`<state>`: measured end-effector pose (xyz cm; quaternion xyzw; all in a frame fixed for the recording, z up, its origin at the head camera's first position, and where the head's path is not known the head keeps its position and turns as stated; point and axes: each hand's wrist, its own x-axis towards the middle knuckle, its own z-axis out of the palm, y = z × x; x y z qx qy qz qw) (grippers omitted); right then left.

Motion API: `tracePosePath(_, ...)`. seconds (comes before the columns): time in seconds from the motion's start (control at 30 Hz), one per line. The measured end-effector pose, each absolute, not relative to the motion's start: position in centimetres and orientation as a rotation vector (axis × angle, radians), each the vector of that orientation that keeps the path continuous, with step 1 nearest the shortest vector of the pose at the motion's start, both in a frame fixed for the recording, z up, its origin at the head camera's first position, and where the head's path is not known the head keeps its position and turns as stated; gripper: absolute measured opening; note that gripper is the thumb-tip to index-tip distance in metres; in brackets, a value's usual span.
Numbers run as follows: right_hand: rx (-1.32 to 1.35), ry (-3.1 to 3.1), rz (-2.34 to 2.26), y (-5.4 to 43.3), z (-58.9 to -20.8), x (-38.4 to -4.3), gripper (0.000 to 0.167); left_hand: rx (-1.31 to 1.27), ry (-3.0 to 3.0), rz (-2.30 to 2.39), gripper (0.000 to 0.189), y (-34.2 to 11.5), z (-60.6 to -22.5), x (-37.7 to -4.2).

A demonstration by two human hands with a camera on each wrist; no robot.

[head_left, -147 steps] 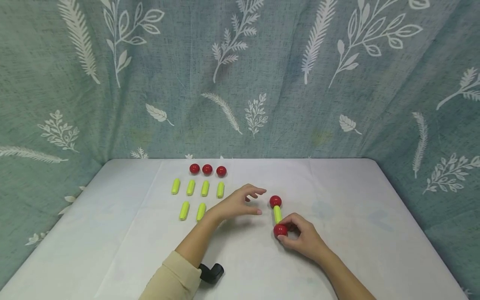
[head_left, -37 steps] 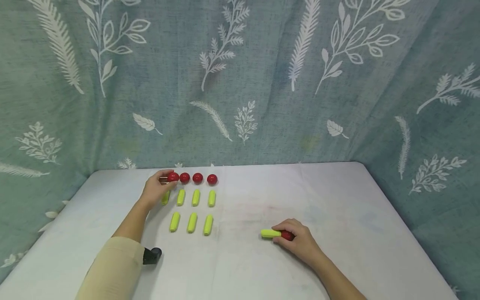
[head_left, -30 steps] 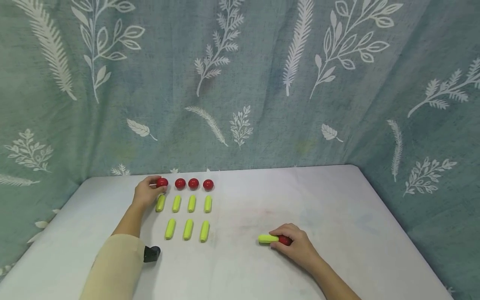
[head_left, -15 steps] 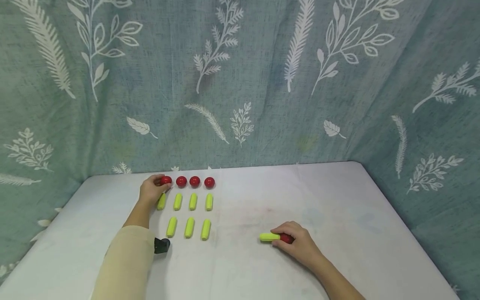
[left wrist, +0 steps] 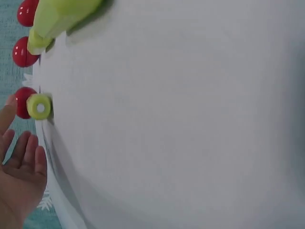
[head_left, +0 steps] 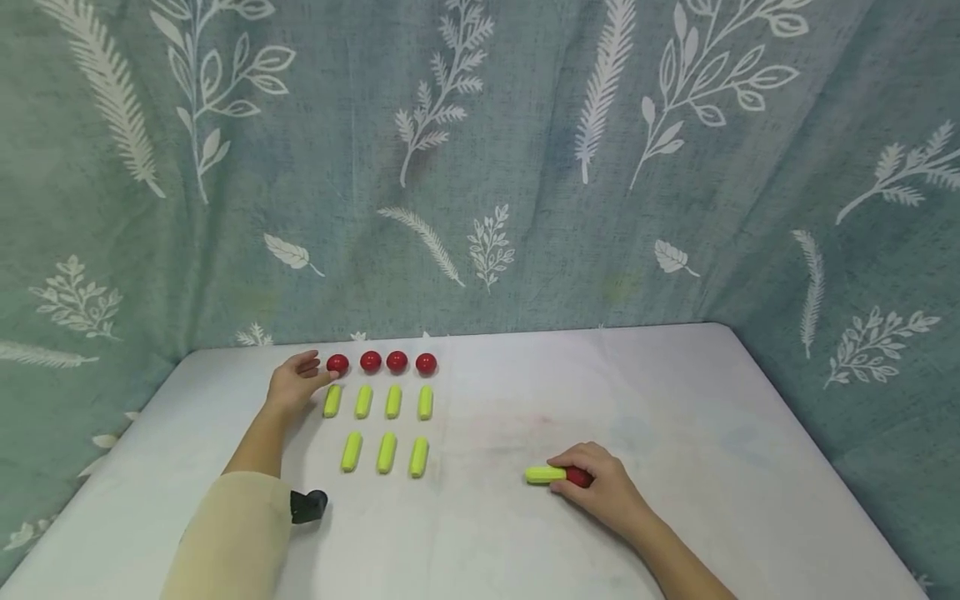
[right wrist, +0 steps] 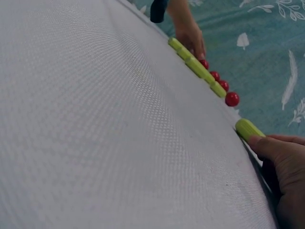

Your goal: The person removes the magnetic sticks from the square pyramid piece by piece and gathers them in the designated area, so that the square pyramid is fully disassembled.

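Observation:
My right hand (head_left: 606,487) pinches a short yellow-green rod (head_left: 544,475) where it meets a red ball (head_left: 578,477); the fingers partly hide the ball. The rod lies sideways, its bare end pointing left. In the right wrist view, the rod (right wrist: 248,129) sticks out past my thumb. My left hand (head_left: 292,385) is at the back left, thumb and fingers apart, beside the leftmost red ball (head_left: 337,364) of a row. The left wrist view has its thumb tip right at that ball (left wrist: 23,102), the other fingers loosely bent and holding nothing.
More red balls (head_left: 397,361) continue the row to the right. In front of them lie two rows of yellow-green rods (head_left: 393,402), all on a white-covered table (head_left: 480,533). A black object (head_left: 309,506) shows beside the left sleeve. A patterned curtain (head_left: 480,167) hangs behind.
Earlier the rod had a red ball at each end; now one shows. The rod has turned sideways. My left hand went to the back left and has let go of the leftmost ball.

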<state>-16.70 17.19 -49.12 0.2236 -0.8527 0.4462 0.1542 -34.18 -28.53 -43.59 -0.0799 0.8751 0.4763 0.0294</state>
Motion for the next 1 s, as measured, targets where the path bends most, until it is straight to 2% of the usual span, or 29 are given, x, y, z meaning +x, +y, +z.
tracePosePath(0.23, 0.58, -2.479, 1.28, 17.4, -49.0, -16.8, 0.028, -0.223, 2.735, 1.511, 0.073, -28.1, -43.0, -32.5)
tracePosePath(0.5, 0.584, -2.486, 1.275, 17.3, -48.6, -16.8, 0.031, 0.003, 2.784, 1.581, 0.067, -26.1, -42.3, -29.8)
tracePosePath(1.0, 0.671, -2.728, 1.497, 19.3, -46.8, -16.7, 0.044, 0.239, 2.652, 1.782, 0.061, -19.5, -43.0, -24.6)
